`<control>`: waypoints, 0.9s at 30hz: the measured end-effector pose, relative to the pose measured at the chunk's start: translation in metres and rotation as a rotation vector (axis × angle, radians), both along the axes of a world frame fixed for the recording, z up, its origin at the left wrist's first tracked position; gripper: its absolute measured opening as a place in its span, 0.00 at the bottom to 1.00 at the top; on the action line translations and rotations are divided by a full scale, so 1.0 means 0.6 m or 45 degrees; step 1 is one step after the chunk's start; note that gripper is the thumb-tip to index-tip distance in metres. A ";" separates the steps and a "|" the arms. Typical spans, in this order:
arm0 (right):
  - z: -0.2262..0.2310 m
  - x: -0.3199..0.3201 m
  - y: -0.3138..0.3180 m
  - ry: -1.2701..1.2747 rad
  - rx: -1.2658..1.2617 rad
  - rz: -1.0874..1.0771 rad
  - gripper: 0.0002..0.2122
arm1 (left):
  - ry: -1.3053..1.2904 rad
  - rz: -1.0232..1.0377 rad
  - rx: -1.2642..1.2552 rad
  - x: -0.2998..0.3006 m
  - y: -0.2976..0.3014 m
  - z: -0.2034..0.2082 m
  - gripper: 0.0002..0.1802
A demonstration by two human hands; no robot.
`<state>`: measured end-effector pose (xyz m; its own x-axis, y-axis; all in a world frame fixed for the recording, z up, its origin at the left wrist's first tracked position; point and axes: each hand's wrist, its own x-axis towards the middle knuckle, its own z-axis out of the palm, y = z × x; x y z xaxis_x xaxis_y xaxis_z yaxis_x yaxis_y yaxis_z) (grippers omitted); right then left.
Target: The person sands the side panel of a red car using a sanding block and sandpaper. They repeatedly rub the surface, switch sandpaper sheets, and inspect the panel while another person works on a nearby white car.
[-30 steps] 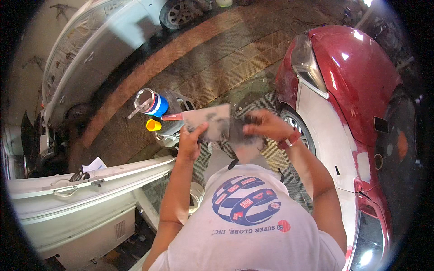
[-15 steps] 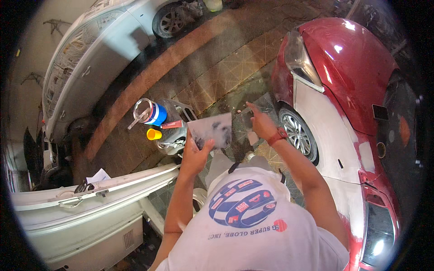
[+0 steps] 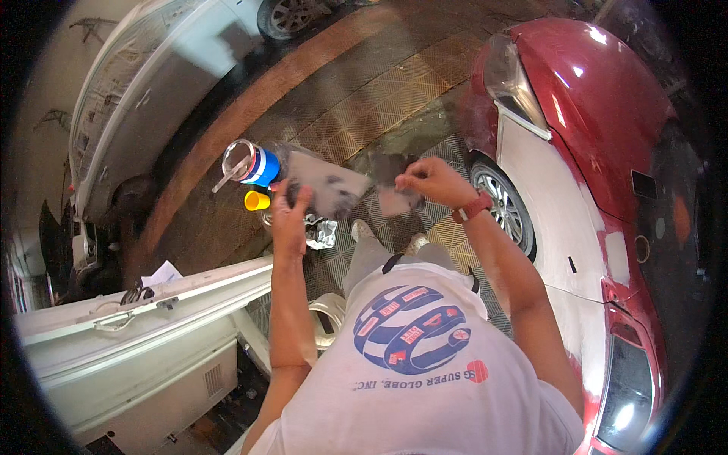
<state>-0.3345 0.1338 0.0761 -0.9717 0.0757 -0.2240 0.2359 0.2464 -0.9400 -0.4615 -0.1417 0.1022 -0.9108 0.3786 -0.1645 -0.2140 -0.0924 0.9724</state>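
My left hand (image 3: 289,216) grips the near left edge of a flat pale board (image 3: 322,178) smeared with dark grey patches, its thumb on top. To its right, my right hand (image 3: 437,183) is closed in a pinch on a thin, dark flat piece (image 3: 389,168) with a pale lower part. Motion blurs that piece, so its exact kind is unclear. Just beyond my left hand stands a blue and white can (image 3: 265,167) with a flat stick (image 3: 230,175) at its open top. A small yellow cup (image 3: 256,200) lies beside the can.
A red car (image 3: 588,83) with a whitish sanded fender (image 3: 542,205) and a front wheel (image 3: 497,199) stands close on my right. A white panel (image 3: 152,303) juts in at lower left. Farther left is a pale car (image 3: 182,83). Patterned tiles (image 3: 409,83) cover the floor.
My left hand has moved left and up with the board, toward the can. The right hand has drawn its stretched finger in and swung slightly left, closer to the board.
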 end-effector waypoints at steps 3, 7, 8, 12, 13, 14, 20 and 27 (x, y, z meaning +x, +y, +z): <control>0.018 -0.021 -0.026 0.199 -0.119 -0.156 0.16 | 0.090 -0.617 -0.366 0.014 0.008 -0.013 0.27; 0.034 -0.010 -0.028 0.003 0.063 0.177 0.14 | 0.031 -0.104 -0.083 0.004 0.010 -0.010 0.27; 0.046 0.003 -0.017 -0.193 0.108 0.155 0.13 | -0.102 0.100 0.100 -0.011 0.002 -0.012 0.27; 0.012 0.021 -0.027 0.603 0.139 -0.627 0.13 | -0.095 0.219 0.201 -0.026 -0.022 -0.040 0.26; 0.028 0.020 -0.041 0.519 -0.015 -0.651 0.14 | -0.116 0.153 0.230 -0.011 -0.008 -0.028 0.26; 0.045 0.018 -0.052 0.435 -0.170 -0.673 0.16 | -0.138 0.086 0.258 0.010 0.012 -0.017 0.25; -0.022 0.001 -0.027 0.280 -0.164 -0.990 0.22 | -0.305 -0.339 0.289 0.075 0.063 -0.018 0.25; -0.037 0.010 -0.017 0.309 -0.053 -0.777 0.26 | -0.250 -0.562 -0.117 0.092 0.073 -0.019 0.34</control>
<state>-0.3283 0.1236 0.0542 -0.7803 0.6251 -0.0188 0.1020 0.0976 -0.9900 -0.4062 -0.0978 0.0910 -0.6153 0.6974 -0.3675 -0.3935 0.1322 0.9098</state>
